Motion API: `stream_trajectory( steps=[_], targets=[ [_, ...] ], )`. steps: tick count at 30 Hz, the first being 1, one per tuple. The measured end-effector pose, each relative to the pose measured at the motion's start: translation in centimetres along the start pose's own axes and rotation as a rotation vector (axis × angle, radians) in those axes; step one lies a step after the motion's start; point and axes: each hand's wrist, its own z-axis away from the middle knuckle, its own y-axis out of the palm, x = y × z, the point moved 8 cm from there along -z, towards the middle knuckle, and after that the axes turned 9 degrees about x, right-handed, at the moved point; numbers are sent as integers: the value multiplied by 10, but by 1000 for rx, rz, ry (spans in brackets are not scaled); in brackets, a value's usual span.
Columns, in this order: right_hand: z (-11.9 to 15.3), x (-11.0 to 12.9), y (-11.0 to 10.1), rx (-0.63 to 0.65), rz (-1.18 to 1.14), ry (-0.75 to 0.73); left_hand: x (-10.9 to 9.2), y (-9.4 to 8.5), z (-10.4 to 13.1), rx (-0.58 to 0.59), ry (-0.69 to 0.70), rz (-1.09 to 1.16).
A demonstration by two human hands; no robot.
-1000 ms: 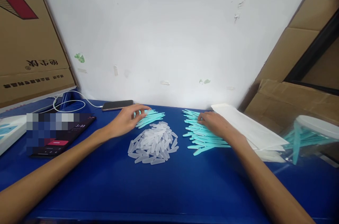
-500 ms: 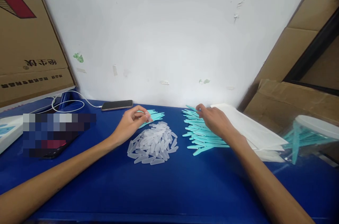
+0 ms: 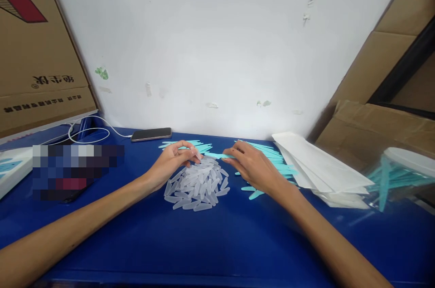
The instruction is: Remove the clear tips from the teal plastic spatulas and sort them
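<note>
My left hand (image 3: 170,163) pinches a small translucent cap (image 3: 198,155) between thumb and fingertips, above the far side of a heap of matching caps (image 3: 199,186). From the right, my right hand (image 3: 251,165) grips one slim turquoise eyebrow razor (image 3: 214,155), its free end pointing left at the cap. Whether the two touch is too small to tell. Behind the left fingers lies a small group of turquoise razors (image 3: 204,148). A bigger spread of razors (image 3: 272,154) lies beneath and beyond the right hand, which partly hides it.
White flat sleeves (image 3: 316,165) are stacked on the blue table (image 3: 217,247), right of the razors. Farther right stands a clear tub (image 3: 404,174) of turquoise razors. A phone (image 3: 151,134) on a white cable lies at the back left. Cardboard boxes (image 3: 44,52) flank the wall.
My right hand has moved left from the far edge of the razor spread, bringing one razor to my left hand. My left hand has shifted slightly right, still pinching.
</note>
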Motion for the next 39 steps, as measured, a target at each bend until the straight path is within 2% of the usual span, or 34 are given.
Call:
stream_trajectory(
  steps=[7, 14, 18, 22, 30, 35, 37, 39],
  targets=[
    [-2, 10, 6, 20, 50, -15, 1, 5, 2, 7, -16, 38],
    [-1, 14, 6, -9, 46, -35, 1, 12, 3, 82, -59, -10],
    [-1, 13, 8, -47, -8, -26, -2, 14, 3, 95, -49, -18],
    [-1, 18, 11, -66, -7, -62, -2, 23, 5, 157, -32, -49],
    [0, 27, 8, -66, 16, -91, -18, 26, 10, 125, 78, -304],
    [-3, 33, 15, -41, 82, -121, -21, 34, 10, 146, 162, -663],
    [-5, 28, 15, -38, 111, -96, -24, 27, 9, 76, 218, -813],
    [-5, 15, 10, -56, 148, -17, -25, 11, 7, -34, 226, -911]
  ],
)
